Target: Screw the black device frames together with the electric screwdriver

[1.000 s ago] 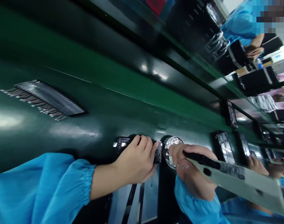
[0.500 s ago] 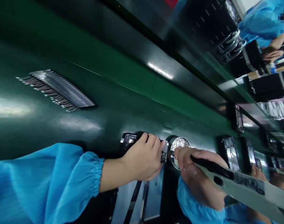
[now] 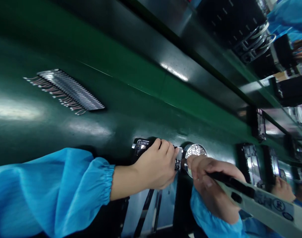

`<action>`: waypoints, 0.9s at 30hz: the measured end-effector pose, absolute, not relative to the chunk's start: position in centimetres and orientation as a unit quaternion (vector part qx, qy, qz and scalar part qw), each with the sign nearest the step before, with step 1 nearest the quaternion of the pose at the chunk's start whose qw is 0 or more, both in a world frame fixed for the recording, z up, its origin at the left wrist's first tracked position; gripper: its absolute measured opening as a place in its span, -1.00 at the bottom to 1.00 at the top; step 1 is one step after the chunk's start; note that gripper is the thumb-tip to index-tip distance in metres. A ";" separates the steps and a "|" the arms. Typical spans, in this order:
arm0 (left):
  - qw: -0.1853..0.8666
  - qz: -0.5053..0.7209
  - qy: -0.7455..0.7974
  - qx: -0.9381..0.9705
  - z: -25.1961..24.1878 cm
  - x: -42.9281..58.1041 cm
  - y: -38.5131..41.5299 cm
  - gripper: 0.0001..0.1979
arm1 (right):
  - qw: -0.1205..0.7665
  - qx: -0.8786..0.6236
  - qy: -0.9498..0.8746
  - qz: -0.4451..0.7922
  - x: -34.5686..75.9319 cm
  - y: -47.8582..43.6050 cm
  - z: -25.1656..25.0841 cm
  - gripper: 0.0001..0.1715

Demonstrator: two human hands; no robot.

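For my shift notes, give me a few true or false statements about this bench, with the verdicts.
The left hand holds a dark rectangular metal frame: true.

The right hand touches a round perforated silver disc: true.

A row of wired silver strips lies in the left hand: false, it lies on the glossy green bench, apart from both hands.

The left gathered sleeve is red: false, it is bright blue.

the wired metal strips [image 3: 71,91] farther right in view than before
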State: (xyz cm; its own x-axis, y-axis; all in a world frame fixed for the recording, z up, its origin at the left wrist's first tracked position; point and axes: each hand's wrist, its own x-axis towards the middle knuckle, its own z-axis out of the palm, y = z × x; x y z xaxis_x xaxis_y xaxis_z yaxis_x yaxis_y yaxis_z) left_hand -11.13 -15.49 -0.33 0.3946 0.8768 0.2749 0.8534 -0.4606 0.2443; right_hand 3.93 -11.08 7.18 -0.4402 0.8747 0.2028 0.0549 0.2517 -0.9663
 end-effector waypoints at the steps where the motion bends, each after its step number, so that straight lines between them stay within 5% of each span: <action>1: 0.033 0.184 0.519 0.834 -0.3 -11.1 -15.5 -0.40 | 0.406 -0.337 -0.680 0.509 4.0 -11.1 7.1 -0.75; 18: 0.001 0.203 0.499 0.843 -0.9 -11.5 -15.6 -0.43 | 0.445 -0.302 -0.643 0.545 4.0 -10.1 6.4 -0.56; 27: 0.006 0.196 0.423 0.884 -0.9 -12.8 -15.3 -0.60 | 0.623 -0.334 -0.566 0.425 8.8 -5.0 7.4 -0.73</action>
